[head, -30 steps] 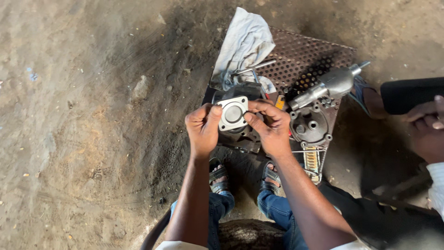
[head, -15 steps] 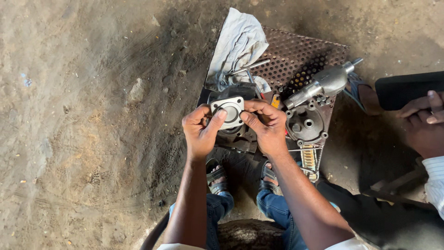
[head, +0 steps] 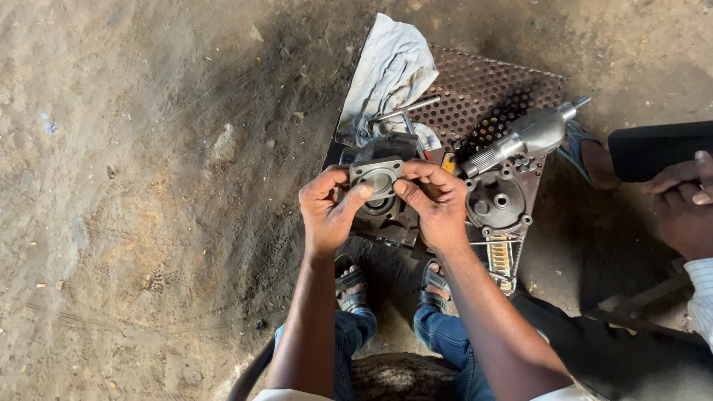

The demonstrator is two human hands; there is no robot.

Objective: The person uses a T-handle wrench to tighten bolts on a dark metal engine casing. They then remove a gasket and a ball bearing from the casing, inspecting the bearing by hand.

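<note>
My left hand (head: 330,210) and my right hand (head: 437,204) hold a small square grey metal cover plate (head: 377,178) between thumbs and fingers. They keep it just above a dark metal engine housing (head: 386,215) that rests on a rusty perforated metal sheet (head: 490,93). Both thumbs press on the plate's lower edge. My sandalled feet (head: 353,282) show below the housing.
A grey cloth (head: 386,70) with a metal rod (head: 405,110) lies on the sheet's far left. A silver shaft part (head: 531,134) and a round dark casing (head: 496,200) sit to the right. Another person's hands (head: 683,204) and foot (head: 594,160) are at the right edge. Bare dirt ground (head: 148,200) lies left.
The view has shifted slightly. The plate has turned in my hands from showing a pale face with a hole to showing a greyer round-recessed face. Both hands keep their hold.
</note>
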